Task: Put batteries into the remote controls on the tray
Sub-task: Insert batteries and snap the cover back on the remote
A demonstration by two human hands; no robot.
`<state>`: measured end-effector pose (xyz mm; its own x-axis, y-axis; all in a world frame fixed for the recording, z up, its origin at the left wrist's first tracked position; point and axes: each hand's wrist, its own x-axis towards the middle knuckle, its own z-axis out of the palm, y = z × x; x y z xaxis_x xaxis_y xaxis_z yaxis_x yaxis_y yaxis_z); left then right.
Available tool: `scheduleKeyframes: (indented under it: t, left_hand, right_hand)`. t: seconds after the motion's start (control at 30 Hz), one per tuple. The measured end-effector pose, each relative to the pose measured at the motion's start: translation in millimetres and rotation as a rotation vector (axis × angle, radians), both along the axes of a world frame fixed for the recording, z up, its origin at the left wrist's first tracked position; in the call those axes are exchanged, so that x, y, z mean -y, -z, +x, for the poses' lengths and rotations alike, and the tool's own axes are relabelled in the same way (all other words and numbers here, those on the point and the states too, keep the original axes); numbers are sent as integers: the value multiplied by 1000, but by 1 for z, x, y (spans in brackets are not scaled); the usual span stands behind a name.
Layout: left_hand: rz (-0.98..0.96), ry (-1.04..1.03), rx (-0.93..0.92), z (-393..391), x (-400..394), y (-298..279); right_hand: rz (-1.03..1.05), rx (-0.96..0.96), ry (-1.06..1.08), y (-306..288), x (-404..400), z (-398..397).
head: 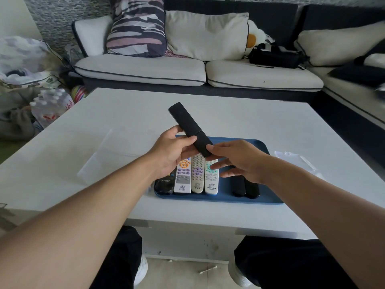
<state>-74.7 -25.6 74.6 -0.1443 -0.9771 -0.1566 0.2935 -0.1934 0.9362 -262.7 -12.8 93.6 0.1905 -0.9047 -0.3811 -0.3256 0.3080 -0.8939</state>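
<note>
Black slim remote [188,127] points away up-left from both hands; left hand [173,152] grips its middle, right hand [239,161] pinches its near end.

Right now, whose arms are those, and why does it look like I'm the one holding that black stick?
There is no machine here. A person wears a camera on their head, so you see what they see: their own two arms reaching forward. The left hand grips a black remote control, back side up, above the table. The right hand pinches its near end with the fingertips. Below them a blue tray sits on a white table. On the tray lie three pale remotes with coloured buttons and some black remotes. Behind the table is a sofa with cushions.
</note>
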Motion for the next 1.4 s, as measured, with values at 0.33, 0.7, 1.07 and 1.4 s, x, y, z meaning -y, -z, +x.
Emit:
scheduleKeyframes:
  t: [0.33, 0.7, 1.07, 1.4]
  left_hand:
    - [-77, -156, 95, 4, 9, 3]
    - [-122, -208, 105, 1, 8, 3]
    - [-185, 108, 842, -3, 8, 28]
    - [-161, 704, 1480, -24, -1, 42]
  right_hand:
    - [31, 54, 6, -1, -2, 4]
    - [40, 186, 67, 6, -1, 5]
    - [-604, -489, 368, 10, 20, -42]
    - [-630, -1038, -70, 44, 11, -36]
